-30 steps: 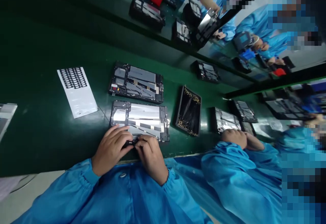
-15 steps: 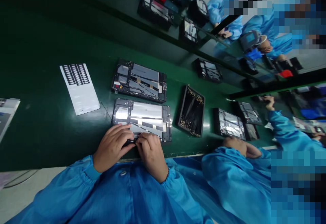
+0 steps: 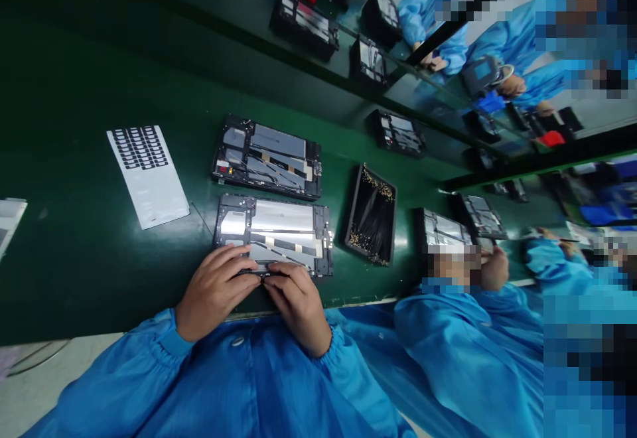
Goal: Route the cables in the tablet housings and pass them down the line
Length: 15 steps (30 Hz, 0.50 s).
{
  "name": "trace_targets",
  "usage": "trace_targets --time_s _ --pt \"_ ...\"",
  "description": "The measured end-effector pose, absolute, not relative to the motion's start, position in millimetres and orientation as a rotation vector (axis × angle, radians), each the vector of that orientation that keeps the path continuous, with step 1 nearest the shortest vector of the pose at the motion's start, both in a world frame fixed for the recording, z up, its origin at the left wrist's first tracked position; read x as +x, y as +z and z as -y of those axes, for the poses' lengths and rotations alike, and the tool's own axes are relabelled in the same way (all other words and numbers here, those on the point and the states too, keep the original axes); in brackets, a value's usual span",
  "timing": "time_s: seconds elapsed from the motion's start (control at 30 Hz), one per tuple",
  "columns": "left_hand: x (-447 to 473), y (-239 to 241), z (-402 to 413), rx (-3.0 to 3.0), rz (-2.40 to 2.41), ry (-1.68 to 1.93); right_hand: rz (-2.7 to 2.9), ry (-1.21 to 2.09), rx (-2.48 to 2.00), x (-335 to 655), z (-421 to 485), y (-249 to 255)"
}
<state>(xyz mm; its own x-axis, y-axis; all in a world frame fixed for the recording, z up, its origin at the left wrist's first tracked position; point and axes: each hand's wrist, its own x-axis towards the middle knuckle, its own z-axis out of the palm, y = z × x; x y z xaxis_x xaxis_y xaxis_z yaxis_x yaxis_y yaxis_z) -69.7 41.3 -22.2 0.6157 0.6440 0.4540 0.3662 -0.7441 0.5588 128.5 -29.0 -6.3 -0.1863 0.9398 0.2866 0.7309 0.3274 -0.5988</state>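
An opened tablet with silver battery cells and flat cables lies in front of me. My left hand rests over its near left edge, thumb and bent fingertips pressed together at the rim. Close beside it, my right hand has its thumb and fingers closed on the same near edge, the two hands' tips almost touching. Any small part between the fingertips is hidden. Just behind lies a second opened tablet, with grey cells and black frame, untouched.
To the left lies a white sheet of black stickers. On the right stands a black tray of thin black cables with gold ends. Further right, a co-worker's sleeve is near more opened tablets. A glass shelf runs behind.
My fingers have shifted slightly along the tablet's near edge, and the right fingers lie flatter. The whole view has moved a little. The co-worker's arm at far right has drawn back.
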Motion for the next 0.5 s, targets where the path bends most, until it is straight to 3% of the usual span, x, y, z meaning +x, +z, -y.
trace_targets --time_s 0.5 --pt "-58.0 -13.9 -40.2 2.489 -0.874 0.872 1.955 0.387 -1.558 134.7 29.4 -9.4"
